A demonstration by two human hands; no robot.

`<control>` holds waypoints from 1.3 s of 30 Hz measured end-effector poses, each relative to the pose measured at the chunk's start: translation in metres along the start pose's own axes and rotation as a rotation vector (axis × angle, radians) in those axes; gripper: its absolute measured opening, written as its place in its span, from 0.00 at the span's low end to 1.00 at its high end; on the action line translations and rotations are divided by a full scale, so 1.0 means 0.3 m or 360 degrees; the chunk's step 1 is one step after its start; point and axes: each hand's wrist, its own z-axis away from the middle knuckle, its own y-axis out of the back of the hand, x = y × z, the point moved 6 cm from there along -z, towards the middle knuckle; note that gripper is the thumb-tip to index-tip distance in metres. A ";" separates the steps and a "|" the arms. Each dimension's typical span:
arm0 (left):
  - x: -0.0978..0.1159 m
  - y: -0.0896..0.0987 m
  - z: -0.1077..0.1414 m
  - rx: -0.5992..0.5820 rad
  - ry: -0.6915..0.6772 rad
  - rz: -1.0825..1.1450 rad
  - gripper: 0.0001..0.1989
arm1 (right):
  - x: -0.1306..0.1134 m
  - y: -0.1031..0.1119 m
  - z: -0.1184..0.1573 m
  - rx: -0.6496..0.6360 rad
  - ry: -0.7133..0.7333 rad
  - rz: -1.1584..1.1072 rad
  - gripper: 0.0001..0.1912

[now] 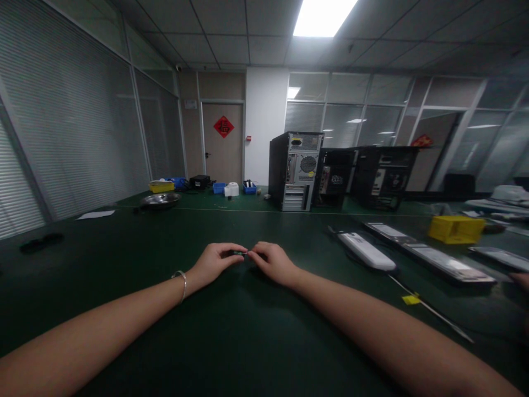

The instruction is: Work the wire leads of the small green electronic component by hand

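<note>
My left hand (218, 261), with a bracelet on its wrist, pinches a small green piece (238, 253) between thumb and fingers, above the dark green table (231, 342). Close to its right, my right hand (270, 260) has its thumb and fingertips pressed together at the piece's right end. Something thin and reddish shows between the two hands, too small to make out. Whatever the right fingertips grip is hidden.
Several black computer cases (296, 171) stand at the back. To the right lie a white device (367, 251), long metal-and-white units (438, 256), a screwdriver-like rod (438, 314) and a yellow bin (456, 229). A metal bowl (160, 200) sits back left. Another person's hand (521, 280) shows at the right edge.
</note>
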 end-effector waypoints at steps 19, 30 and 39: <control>-0.024 -0.003 -0.013 0.0032 0.0172 0.0366 0.15 | 0.008 0.006 -0.002 0.0103 -0.0015 -0.0044 0.14; 0.012 -0.044 0.005 -0.0327 0.0108 -0.0016 0.10 | 0.034 0.017 0.000 0.0175 -0.0173 -0.0007 0.15; 0.070 -0.072 0.018 -0.0418 -0.0150 -0.0473 0.10 | 0.041 0.001 -0.004 0.0115 -0.0153 0.0037 0.14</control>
